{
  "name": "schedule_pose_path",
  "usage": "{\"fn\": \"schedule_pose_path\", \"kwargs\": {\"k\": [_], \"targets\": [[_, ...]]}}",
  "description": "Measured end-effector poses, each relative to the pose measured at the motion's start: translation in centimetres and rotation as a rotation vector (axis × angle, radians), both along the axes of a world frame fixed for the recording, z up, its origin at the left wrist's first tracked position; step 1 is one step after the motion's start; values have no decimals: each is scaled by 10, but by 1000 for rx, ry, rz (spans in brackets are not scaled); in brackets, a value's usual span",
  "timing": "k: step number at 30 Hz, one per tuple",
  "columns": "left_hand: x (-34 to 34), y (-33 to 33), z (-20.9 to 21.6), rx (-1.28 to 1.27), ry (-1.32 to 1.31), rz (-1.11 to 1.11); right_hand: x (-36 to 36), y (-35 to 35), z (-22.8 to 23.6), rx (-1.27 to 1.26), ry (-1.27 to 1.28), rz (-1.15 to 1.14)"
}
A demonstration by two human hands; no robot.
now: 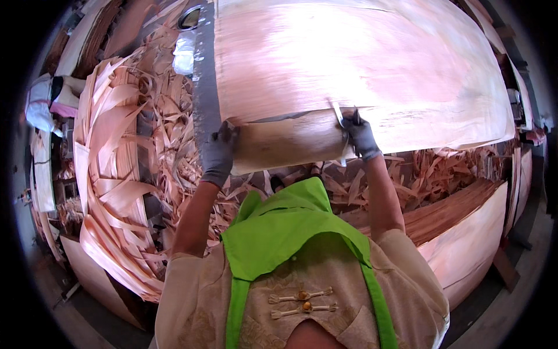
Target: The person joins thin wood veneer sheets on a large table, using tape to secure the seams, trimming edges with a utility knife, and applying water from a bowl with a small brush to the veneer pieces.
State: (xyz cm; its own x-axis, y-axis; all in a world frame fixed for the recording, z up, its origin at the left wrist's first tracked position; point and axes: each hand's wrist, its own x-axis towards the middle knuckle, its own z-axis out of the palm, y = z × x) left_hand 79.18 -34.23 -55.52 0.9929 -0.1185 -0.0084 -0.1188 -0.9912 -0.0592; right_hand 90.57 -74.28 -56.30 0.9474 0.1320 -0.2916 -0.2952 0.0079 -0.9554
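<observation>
A large sheet of pinkish wood veneer (302,64) lies on the dark-edged table in front of me. Along its near edge runs a narrower, browner veneer piece (285,139), with a dark gap showing between the two. My left hand (220,152), in a grey glove, is closed on the left end of that narrower piece. Farther right, my gloved right hand (361,136) is closed around a thin, pale, blade-like tool (337,113), which lies across the piece's right part. A dark tip sticks up by the right fingers; its kind is unclear.
Long curled veneer strips (113,157) heap up at the left, and scraps litter the floor around my feet. A stack of veneer sheets (459,232) stands at the lower right. A white plastic bundle (184,52) and a round object (190,18) sit by the table's dark left edge (207,87).
</observation>
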Motion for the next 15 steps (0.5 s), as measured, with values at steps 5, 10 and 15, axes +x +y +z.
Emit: {"fn": "schedule_pose_path", "kwargs": {"k": [5,10,15], "targets": [[24,-98,44,-174,-17,-150,33,8,-1,74,224,-79],[96,-194,29,-255,-221,-381,39,6,11,-31,321,-11],[132,-208,-3,-181,-253,-574,40,7,26,-104,293,-15]]}}
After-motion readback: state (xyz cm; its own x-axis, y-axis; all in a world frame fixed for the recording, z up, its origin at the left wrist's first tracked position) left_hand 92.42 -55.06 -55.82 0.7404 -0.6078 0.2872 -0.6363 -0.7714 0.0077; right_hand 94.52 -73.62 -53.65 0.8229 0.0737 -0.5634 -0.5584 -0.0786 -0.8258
